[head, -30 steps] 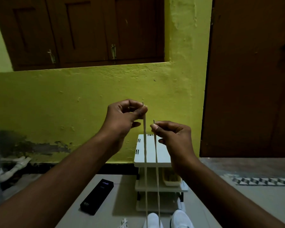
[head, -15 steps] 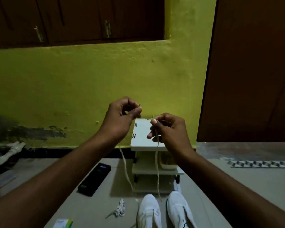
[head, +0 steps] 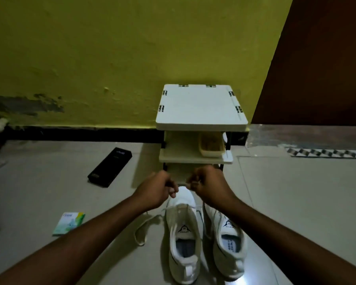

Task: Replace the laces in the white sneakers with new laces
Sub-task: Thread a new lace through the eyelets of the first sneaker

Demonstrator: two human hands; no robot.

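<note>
now that you have lowered the evened ends, the white low-top sneakers (head: 183, 233) stand on the floor, cream fabric lace (head: 141, 229) slack beside them; your left hand (head: 156, 190) and right hand (head: 208, 186) each pinch an end over the toe, ready to thread.

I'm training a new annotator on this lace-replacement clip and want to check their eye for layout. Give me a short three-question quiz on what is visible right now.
1. True or false: the black rectangular box lies on top of the white three-tier plastic shelf.
2. The small beige tray sits on: A) the top tier, B) the middle tier, C) the bottom tier.
3. Fill in: the left hand and right hand are above the ___ end of a white sneaker.
Key: 1 false, it lies on the grey floor; 2 B; 3 toe.
</note>
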